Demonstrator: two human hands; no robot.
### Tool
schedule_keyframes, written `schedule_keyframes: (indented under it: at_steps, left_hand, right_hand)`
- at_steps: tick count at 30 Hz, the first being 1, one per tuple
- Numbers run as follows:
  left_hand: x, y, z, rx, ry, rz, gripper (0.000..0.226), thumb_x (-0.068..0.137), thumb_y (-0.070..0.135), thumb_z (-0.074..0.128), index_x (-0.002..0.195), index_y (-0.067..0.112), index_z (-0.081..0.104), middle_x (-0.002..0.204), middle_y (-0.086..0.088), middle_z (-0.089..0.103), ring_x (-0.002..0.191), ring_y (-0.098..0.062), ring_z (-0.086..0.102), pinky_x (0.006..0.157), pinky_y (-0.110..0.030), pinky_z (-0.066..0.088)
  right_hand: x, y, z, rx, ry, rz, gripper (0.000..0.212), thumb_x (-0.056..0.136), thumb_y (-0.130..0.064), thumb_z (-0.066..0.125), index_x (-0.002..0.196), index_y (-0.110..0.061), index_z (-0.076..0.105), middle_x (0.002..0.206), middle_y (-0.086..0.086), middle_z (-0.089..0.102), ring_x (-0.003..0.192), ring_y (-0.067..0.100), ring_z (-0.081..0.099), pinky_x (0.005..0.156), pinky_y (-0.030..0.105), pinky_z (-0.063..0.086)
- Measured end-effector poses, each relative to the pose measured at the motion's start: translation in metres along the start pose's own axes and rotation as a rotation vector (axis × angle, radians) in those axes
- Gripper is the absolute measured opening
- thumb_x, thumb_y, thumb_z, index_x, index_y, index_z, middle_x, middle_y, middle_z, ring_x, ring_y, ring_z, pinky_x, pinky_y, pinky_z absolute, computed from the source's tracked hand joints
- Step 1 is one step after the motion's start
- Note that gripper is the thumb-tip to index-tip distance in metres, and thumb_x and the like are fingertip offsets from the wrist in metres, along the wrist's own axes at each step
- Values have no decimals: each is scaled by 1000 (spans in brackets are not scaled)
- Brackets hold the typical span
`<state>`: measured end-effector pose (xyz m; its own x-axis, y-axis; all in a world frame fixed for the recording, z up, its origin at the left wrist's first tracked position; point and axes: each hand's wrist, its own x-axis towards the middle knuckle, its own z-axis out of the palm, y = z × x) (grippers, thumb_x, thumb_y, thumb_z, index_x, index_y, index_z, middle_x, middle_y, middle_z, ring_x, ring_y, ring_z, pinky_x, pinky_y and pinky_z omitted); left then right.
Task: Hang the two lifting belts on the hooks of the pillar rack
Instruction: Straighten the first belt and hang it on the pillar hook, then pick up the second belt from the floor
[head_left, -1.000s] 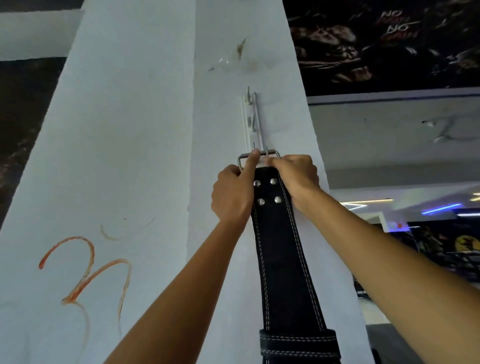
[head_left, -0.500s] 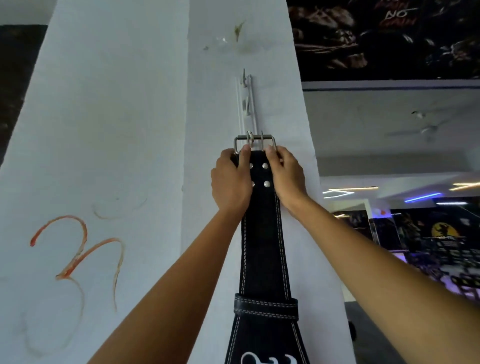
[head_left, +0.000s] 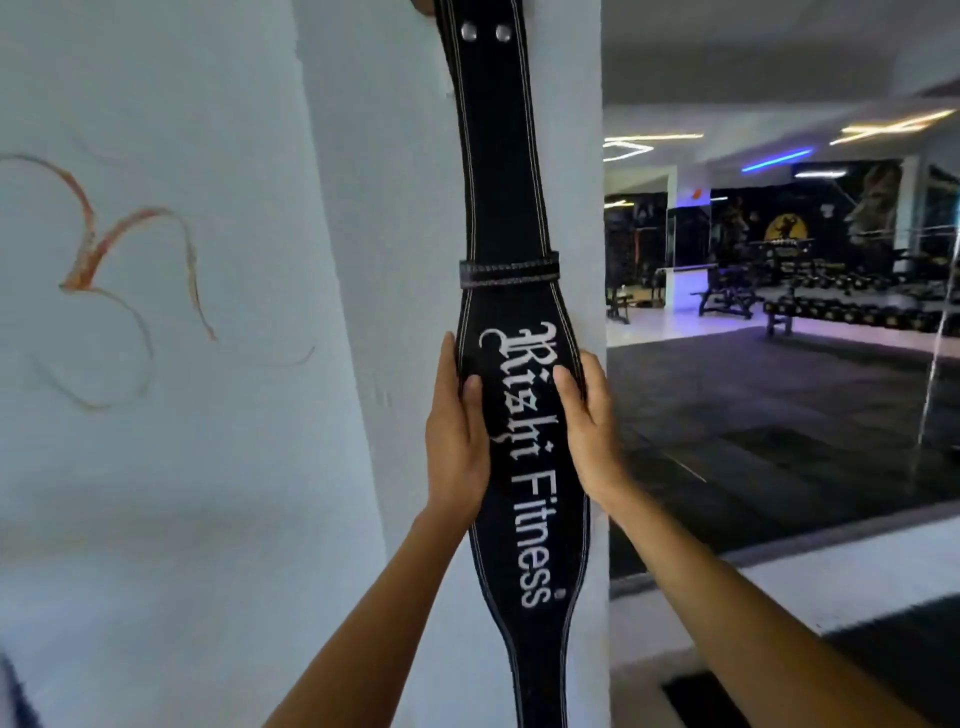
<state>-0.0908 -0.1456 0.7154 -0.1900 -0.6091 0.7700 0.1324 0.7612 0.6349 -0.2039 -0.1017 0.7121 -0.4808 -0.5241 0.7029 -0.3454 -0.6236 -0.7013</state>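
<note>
A black lifting belt (head_left: 501, 176) with white stitching and white lettering hangs straight down the front of the white pillar (head_left: 374, 208). Its buckle and the hook are above the top edge of the view, so how it hangs is hidden. My left hand (head_left: 457, 441) grips the belt's left edge at the wide part, thumb on the front. My right hand (head_left: 589, 431) grips the right edge at the same height. Only one belt is in view.
An orange scrawl (head_left: 119, 260) marks the pillar's left face. To the right, a mirror or opening shows a gym floor with black mats (head_left: 779, 415), benches and dumbbell racks (head_left: 841, 306). A white ledge (head_left: 779, 582) runs along the lower right.
Both hands have left the buckle end near the hook and slid down to the belt's wide lettered part. My view has dropped lower, and the hook has gone out of frame.
</note>
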Motion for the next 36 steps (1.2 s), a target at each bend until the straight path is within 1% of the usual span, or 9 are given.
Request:
schedule_keyframes:
  at_steps: [3, 7, 11, 16, 24, 28, 31, 33, 36]
  left_hand:
    - [-72, -35, 4, -51, 34, -192, 33, 100, 19, 38, 131, 16, 50, 120, 6, 64, 105, 5, 58, 89, -13, 45]
    - [-154, -78, 9, -29, 86, -456, 22, 96, 17, 49, 78, 11, 61, 68, 7, 58, 66, -10, 52, 64, -36, 48]
    - [-194, -94, 13, -2, 115, -660, 18, 94, 8, 51, 92, 11, 69, 86, -10, 71, 83, -28, 68, 76, -38, 55]
    - [-208, -89, 19, 60, 152, -730, 19, 93, 5, 51, 91, 11, 68, 85, -10, 69, 77, -16, 67, 74, -30, 56]
    - [-267, -112, 15, 141, 223, -967, 17, 91, 13, 55, 103, 8, 67, 88, -6, 68, 78, -17, 65, 66, -29, 54]
    - [-402, -163, 19, 23, 244, -1318, 15, 91, 3, 52, 103, 6, 60, 77, -3, 61, 64, -14, 57, 51, -18, 46]
    - [-547, -230, 16, -18, 269, -1619, 13, 91, -1, 51, 96, 5, 62, 75, -5, 60, 64, -17, 57, 57, -26, 46]
    - [-660, -284, 9, 37, 272, -1789, 14, 91, 1, 52, 93, 6, 65, 77, -5, 62, 69, -18, 60, 65, -31, 49]
    - [-796, -362, -6, 172, 244, -1959, 21, 89, 5, 56, 107, 2, 67, 81, -5, 63, 75, -17, 58, 70, -31, 51]
  right_hand:
    - [-62, 41, -25, 57, 65, 207, 11, 93, -7, 48, 97, -10, 58, 89, -4, 65, 76, -8, 64, 70, 9, 49]
    - [-119, 83, -49, 36, 5, 427, 14, 89, -4, 53, 91, -15, 60, 88, -5, 66, 75, -6, 66, 71, 12, 52]
    - [-153, 107, -65, 18, -137, 648, 15, 89, -7, 54, 80, -17, 58, 79, -4, 62, 70, -1, 61, 70, 23, 48]
    - [-168, 122, -74, 52, -220, 730, 9, 90, -14, 54, 85, -17, 61, 86, 4, 62, 86, 20, 59, 84, 37, 47]
    - [-224, 155, -78, -105, -161, 857, 16, 87, -22, 60, 94, -8, 63, 86, 3, 62, 86, 18, 57, 79, 28, 43]
    - [-344, 205, -111, -186, -176, 1137, 14, 92, -20, 51, 92, -8, 58, 76, 5, 61, 62, 9, 60, 60, 18, 47]
    - [-477, 273, -137, -236, -336, 1445, 20, 95, -15, 45, 96, 0, 59, 77, 7, 58, 55, 3, 58, 42, 3, 40]
    - [-586, 337, -151, -334, -446, 1582, 19, 94, -10, 44, 89, -1, 61, 75, 5, 59, 56, 1, 60, 48, 5, 42]
    - [-729, 435, -155, -429, -611, 1678, 21, 90, -9, 49, 74, -13, 63, 83, 8, 64, 80, 20, 59, 77, 30, 46]
